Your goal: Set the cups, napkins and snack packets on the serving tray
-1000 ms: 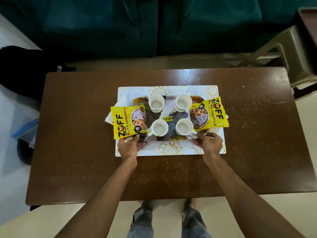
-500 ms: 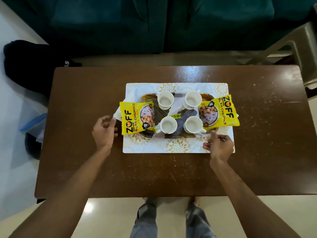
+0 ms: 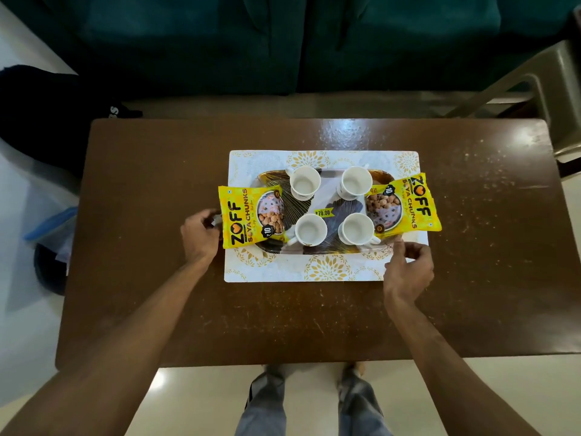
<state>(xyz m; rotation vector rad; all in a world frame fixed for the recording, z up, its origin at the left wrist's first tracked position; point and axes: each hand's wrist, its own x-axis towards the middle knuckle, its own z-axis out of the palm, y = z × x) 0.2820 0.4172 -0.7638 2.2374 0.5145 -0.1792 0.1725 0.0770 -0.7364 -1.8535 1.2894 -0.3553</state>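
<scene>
A person stands over a brown table [image 3: 157,184] where a serving tray [image 3: 328,191] sits at the centre of a white-and-gold placemat [image 3: 323,269]. Four white cups [image 3: 303,184] [image 3: 356,182] [image 3: 311,229] [image 3: 358,228] stand upright and apart in a square on the tray. One yellow snack packet [image 3: 251,217] lies over its 9 o'clock end and another [image 3: 405,204] over its 3 o'clock end. Both overhang the rim onto the placemat, probably because the cups take up the middle.

The left hand [image 3: 199,237] is at 9 o'clock, its fingers curled beside a scrap of white napkin [image 3: 216,220] that pokes out from under the left packet. Whether they pinch it or only touch it cannot be told. The right hand [image 3: 408,267] is at 4 o'clock with its forefinger stretched to the tray's rim just under the right packet. Its other fingers are loosely bent and appear to hold nothing. With cups and packets in place, both hands seem to be making final adjustments at the two ends.

Most of the napkins are hidden beneath the packets, so their number and position are unclear, and none can be made out under the right one. A yellow price sticker [image 3: 323,212] shows between the cups. A green sofa [image 3: 283,42] fills 12 o'clock and a stool [image 3: 550,89] is cut off at 2 o'clock. A dark bag [image 3: 47,121] lies at 10 o'clock.
</scene>
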